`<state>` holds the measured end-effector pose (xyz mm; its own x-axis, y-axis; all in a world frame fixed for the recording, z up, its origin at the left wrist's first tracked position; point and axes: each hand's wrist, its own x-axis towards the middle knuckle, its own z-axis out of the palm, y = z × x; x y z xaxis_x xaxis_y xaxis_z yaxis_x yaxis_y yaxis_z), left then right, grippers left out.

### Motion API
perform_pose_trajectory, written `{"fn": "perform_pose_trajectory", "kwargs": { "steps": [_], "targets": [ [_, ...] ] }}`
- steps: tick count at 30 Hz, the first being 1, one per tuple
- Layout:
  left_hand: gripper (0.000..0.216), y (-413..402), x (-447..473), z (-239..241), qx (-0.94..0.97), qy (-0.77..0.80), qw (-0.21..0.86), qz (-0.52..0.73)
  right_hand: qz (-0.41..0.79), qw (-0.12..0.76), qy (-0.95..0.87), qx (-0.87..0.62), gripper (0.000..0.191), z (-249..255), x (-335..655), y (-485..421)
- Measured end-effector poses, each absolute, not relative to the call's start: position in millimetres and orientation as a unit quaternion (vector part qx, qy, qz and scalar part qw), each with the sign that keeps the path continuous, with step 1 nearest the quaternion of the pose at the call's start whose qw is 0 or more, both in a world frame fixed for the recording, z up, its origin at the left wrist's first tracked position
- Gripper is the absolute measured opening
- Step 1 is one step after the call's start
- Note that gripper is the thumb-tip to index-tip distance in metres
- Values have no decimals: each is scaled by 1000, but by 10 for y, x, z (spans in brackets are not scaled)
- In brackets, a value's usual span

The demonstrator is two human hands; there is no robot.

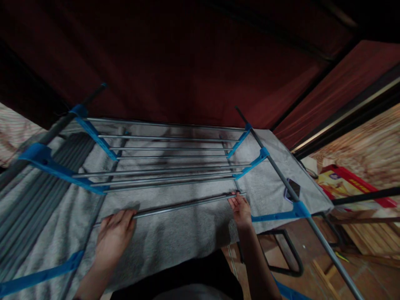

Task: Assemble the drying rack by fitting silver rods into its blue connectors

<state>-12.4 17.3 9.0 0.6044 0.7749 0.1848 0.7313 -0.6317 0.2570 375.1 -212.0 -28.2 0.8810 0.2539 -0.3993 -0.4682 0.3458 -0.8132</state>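
A grey towel (175, 233) lies spread over a metal drying rack (162, 171) with blue plastic joints. My left hand (114, 235) rests palm down on the towel, fingers together and stretched toward the nearest steel rod (181, 206). My right hand (240, 208) lies flat on the towel at the rod's right end, fingertips touching the rod. Neither hand grips anything. More rods run across the rack above the towel.
A dark red curtain (187, 62) hangs behind the rack. A small dark object (292, 189) sits by the rack's right rail. On the right are a red and yellow box (346, 183), wooden slats (375, 237) and a tiled floor below.
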Motion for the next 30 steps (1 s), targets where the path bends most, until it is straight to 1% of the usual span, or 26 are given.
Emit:
{"fn": "perform_pose_trajectory", "kwargs": {
  "steps": [4, 8, 10, 15, 17, 21, 23, 27, 30],
  "targets": [
    [38, 178, -220, 65, 885, 434, 52, 159, 187, 811, 95, -546, 48, -252, 3731, -2133],
    [40, 139, -300, 49, 872, 457, 20, 172, 174, 809, 84, -555, 71, -202, 3688, -2185],
    [43, 120, -331, 45, 866, 469, 19, 173, 175, 807, 81, -558, 77, -182, 3676, -2213],
    [44, 139, -388, 22, 848, 490, 54, 197, 182, 812, 79, -549, 71, -190, 3682, -2246],
    [44, 150, -404, 11, 851, 482, 54, 201, 185, 815, 75, -545, 69, -208, 3683, -2255],
    [47, 127, -420, -5, 867, 472, 37, 157, 180, 814, 58, -549, 64, -238, 3675, -2284],
    [47, 111, -420, -12, 869, 471, 24, 150, 173, 814, 56, -551, 66, -241, 3688, -2298],
    [43, 102, -401, -23, 872, 463, -7, 159, 164, 813, 64, -555, 76, -221, 3765, -2303],
    [40, 96, -380, -44, 878, 456, -34, 141, 159, 811, 64, -560, 78, -187, 3819, -2285]
  ]
}}
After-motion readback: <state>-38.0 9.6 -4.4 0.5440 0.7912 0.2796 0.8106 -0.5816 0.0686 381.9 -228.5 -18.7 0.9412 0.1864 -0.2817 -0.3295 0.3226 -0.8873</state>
